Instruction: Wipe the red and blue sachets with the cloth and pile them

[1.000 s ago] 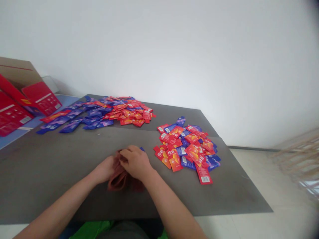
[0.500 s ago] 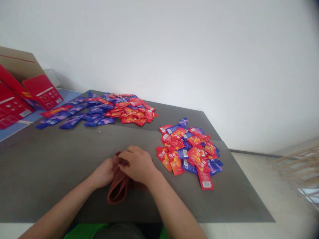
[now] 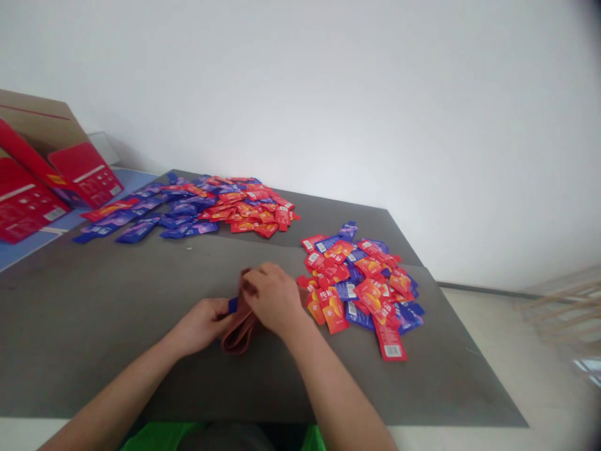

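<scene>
A looped reddish-brown strip of soft material, like a wide band or folded cloth [image 3: 237, 340], is held up between both hands just above the grey tabletop. My right hand [image 3: 275, 297] closes over its upper end, fingers curled around the folds. Lower and to the left, my left hand [image 3: 204, 326] pinches its side, thumb against the folds. A bit of dark blue [image 3: 233, 305] shows between my left fingers and the strip; what it belongs to is hidden. Close by my right hand lies a pile of red and blue sachets [image 3: 334, 310].
A larger heap of red and blue sachets [image 3: 244, 210] spreads across the far left of the grey table [image 3: 117, 300]. Open red cardboard boxes [image 3: 87, 178] stand on a blue surface at left. A white wall rises behind; wooden bars [image 3: 568, 307] are at far right.
Both hands have moved slightly up and to the right with the brown strip. My left hand has shifted its hold, and a bit of dark blue now shows beside its fingers.
</scene>
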Demonstrator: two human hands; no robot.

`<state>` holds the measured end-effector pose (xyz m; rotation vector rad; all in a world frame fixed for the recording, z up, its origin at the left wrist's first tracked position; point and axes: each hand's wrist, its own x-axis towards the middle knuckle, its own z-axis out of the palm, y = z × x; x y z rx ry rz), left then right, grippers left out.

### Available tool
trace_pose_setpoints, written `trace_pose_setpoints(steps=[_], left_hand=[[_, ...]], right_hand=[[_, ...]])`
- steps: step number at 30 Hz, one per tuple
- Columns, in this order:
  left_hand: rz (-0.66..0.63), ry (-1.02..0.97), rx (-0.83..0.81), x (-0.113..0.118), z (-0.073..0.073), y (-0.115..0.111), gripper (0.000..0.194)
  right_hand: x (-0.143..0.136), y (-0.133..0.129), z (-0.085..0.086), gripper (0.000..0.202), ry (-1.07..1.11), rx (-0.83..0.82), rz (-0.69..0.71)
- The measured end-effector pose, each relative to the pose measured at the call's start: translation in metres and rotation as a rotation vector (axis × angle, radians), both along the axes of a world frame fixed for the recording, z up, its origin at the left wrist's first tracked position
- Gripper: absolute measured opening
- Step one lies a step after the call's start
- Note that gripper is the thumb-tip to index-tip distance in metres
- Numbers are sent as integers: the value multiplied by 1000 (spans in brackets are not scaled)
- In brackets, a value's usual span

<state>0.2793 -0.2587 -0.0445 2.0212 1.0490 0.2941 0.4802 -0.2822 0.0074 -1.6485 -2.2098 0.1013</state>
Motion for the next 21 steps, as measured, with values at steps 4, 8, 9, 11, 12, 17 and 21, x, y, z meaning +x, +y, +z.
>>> trace_pose_setpoints(steps=[4, 8, 9, 11, 12, 17, 21], left_hand=[[25, 75, 57, 4, 3, 2, 28], [67, 116, 31, 7, 6, 2, 38], [62, 101, 3, 6, 5, 2, 39], [45, 65, -39, 4, 4, 1, 41], [40, 50, -47, 3, 3, 0, 40], [18, -27, -20, 3, 2, -2, 38], [40, 57, 104, 6, 1, 0, 38]], right_hand=[[-18, -9, -23, 12, 20, -19, 67], [7, 9, -33, 15, -77, -145, -201], [15, 13, -30, 18, -100, -157, -252], [25, 15, -19, 21, -117, -155, -325], [26, 13, -13, 20, -104, -135, -343], [-4, -15, -1, 9, 28, 28, -127], [-18, -18, -25, 10, -31, -31, -41]])
